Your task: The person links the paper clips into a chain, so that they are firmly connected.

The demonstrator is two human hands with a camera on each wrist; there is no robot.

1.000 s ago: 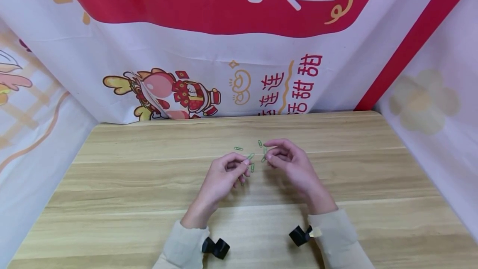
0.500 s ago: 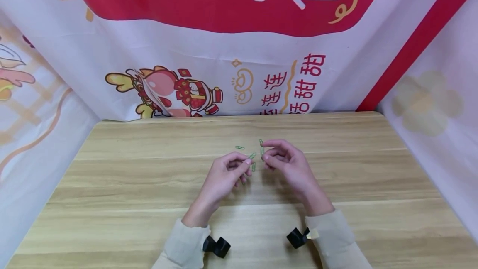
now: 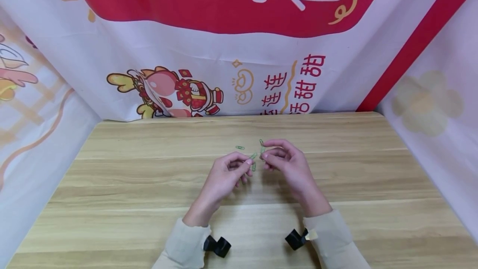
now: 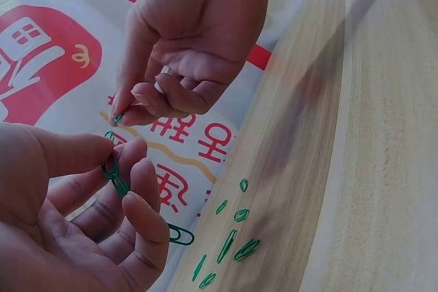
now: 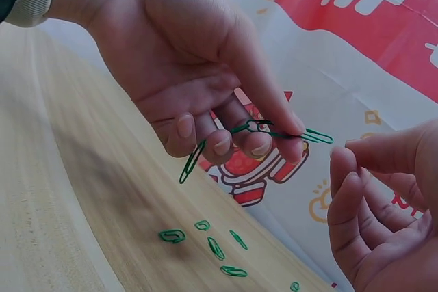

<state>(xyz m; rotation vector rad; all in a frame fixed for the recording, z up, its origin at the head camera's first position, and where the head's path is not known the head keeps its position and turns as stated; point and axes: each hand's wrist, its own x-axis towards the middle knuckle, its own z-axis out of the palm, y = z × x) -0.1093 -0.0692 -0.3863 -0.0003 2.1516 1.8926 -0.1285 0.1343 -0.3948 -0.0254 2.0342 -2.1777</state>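
My left hand [image 3: 225, 173] pinches the end clip of a short chain of green paper clips [image 5: 318, 136] between thumb and index finger. One end of that clip sticks out past the fingertips. The rest of the chain [image 4: 114, 174] runs below the curled fingers, and its last clip [image 5: 193, 162] hangs free. Facing it, a short gap away, my right hand [image 3: 291, 163] has thumb and index fingertips together. Between them a small green paper clip [image 4: 118, 120] shows, mostly hidden by the fingers. Both hands are raised above the wooden table [image 3: 149, 202].
Several loose green paper clips [image 5: 172, 236] lie scattered on the table below the hands; one clip [image 3: 240, 147] lies a little farther back. A printed white and red cloth [image 3: 209, 45] hangs behind the table, with more cloth at both sides.
My right hand has moved slightly left, so its fingertips are closer to the clip in my left hand. The left hand has kept its grip and hardly moved.
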